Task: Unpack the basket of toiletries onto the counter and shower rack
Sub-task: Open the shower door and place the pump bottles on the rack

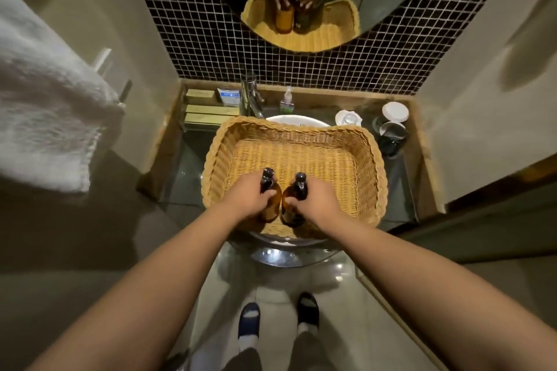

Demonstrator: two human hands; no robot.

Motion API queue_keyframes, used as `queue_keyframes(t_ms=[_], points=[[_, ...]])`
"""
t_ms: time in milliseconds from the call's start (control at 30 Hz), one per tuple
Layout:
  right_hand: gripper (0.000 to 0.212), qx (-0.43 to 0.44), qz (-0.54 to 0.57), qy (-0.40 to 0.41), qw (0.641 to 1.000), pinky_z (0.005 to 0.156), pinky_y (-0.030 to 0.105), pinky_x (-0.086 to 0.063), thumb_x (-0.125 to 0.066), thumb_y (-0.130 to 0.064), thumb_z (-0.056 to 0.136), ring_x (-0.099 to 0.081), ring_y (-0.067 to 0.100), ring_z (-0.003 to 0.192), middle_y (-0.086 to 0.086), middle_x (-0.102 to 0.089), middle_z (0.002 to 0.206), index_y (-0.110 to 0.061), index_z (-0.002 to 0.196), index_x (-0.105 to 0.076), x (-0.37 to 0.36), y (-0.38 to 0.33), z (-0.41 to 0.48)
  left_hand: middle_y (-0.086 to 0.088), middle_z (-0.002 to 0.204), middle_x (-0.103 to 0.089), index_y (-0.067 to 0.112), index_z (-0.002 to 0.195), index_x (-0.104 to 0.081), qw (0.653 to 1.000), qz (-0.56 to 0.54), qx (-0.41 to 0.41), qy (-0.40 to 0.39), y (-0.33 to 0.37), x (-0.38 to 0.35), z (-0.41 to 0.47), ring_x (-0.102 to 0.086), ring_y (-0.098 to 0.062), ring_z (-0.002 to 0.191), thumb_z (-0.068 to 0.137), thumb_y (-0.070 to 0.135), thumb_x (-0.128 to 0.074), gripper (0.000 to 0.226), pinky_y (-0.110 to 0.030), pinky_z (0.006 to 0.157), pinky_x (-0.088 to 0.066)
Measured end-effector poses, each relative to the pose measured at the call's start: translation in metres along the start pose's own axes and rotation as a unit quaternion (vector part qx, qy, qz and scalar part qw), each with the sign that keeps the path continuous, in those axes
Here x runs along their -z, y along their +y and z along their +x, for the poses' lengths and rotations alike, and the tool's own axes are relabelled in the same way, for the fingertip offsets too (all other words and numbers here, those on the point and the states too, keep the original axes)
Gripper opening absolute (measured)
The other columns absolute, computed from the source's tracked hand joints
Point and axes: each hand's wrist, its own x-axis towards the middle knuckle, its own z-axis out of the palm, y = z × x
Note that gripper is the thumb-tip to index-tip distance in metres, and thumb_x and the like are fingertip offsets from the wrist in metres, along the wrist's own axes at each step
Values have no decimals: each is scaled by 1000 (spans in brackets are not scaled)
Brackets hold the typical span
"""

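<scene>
A woven wicker basket (355, 159) sits on top of the sink basin. Two amber pump bottles with black tops stand side by side at its near edge. My left hand (245, 197) grips the left amber bottle (271, 208) around its shoulder. My right hand (316, 199) grips the right amber bottle (291, 214) the same way. Apart from the two bottles, the basket floor shows bare weave. The mirror above reflects both hands on the bottles.
On the counter (401, 190) behind the basket stand a chrome tap (251, 96), a small soap dispenser (286, 101), boxes at the left (208, 105), and cups and a dish at the right (391, 120). A white towel (45, 117) hangs at the left.
</scene>
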Motion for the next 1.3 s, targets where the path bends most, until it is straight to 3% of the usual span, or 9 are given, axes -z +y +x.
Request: queue_keyframes(t_ms=[200, 333, 433, 567, 667, 867, 1067, 1233, 1300], points=[[28, -19, 9, 20, 1000, 72, 32, -46, -78, -35, 83, -61, 20, 86, -5, -62, 84, -24, 94, -55, -2, -2, 4, 1, 108, -66, 23, 119, -59, 998, 46, -8, 31, 10, -2, 2, -61, -21, 102, 94, 35, -64, 29, -44, 91, -52], [32, 0, -14, 22, 1000, 74, 34, -50, -77, -36, 84, -63, 21, 89, -2, -67, 90, -21, 107, -61, 18, -8, 1, 7, 106, -64, 27, 120, -58, 994, 83, -34, 58, 23, 6, -4, -61, -17, 99, 92, 41, -63, 31, -38, 80, -55], [33, 6, -28, 44, 999, 79, 37, -53, -74, -41, 85, -63, 21, 92, -2, -68, 96, -22, 108, -61, 45, -18, -5, 10, 105, -64, 31, 119, -58, 987, 102, -81, 91, 44, 25, -5, -62, -14, 97, 91, 40, -64, 30, -27, 67, -46], [34, -7, -38, 96, 995, 78, 37, -54, -71, -47, 86, -64, 21, 91, -2, -68, 96, -22, 105, -61, 95, -25, -19, 10, 97, -66, 35, 115, -55, 972, 139, -148, 115, 94, 58, -7, -65, -16, 89, 91, 37, -63, 25, -35, 71, -55], [40, -27, -75, 136, 988, 76, 37, -55, -69, -55, 83, -64, 22, 91, -1, -68, 97, -22, 104, -62, 137, -21, -39, 10, 98, -66, 32, 111, -57, 957, 151, -211, 130, 138, 66, -11, -66, -16, 91, 89, 36, -64, 24, -29, 68, -50], [36, -144, -84, 208, 964, 67, 34, -51, -66, -58, 84, -64, 23, 86, -9, -58, 80, -25, 88, -53, 218, 27, -123, 6, 111, -67, 34, 119, -51, 912, 174, -361, 84, 245, 33, -29, -66, -23, 102, 87, 48, -60, 36, -37, 73, -47], [37, -284, -48, 300, 909, 80, 37, -55, -68, -49, 85, -65, 28, 97, 5, -70, 104, -21, 108, -63, 278, 109, -261, -1, 113, -66, 28, 117, -49, 831, 147, -537, -1, 374, -54, -89, -68, -29, 97, 86, 49, -57, 38, -34, 67, -46], [24, -368, -33, 321, 872, 68, 30, -42, -68, -35, 90, -61, 23, 93, -1, -58, 93, -18, 106, -58, 309, 167, -372, 2, 102, -66, 25, 110, -54, 819, 129, -554, -73, 467, -133, -166, -68, -25, 92, 85, 44, -62, 32, -36, 72, -54], [27, -388, -40, 342, 855, 77, 35, -50, -66, -34, 91, -62, 26, 97, 3, -62, 99, -17, 111, -58, 328, 191, -407, 5, 97, -64, 27, 109, -54, 802, 153, -570, -93, 503, -164, -187, -67, -22, 89, 84, 42, -64, 31, -36, 68, -53]])
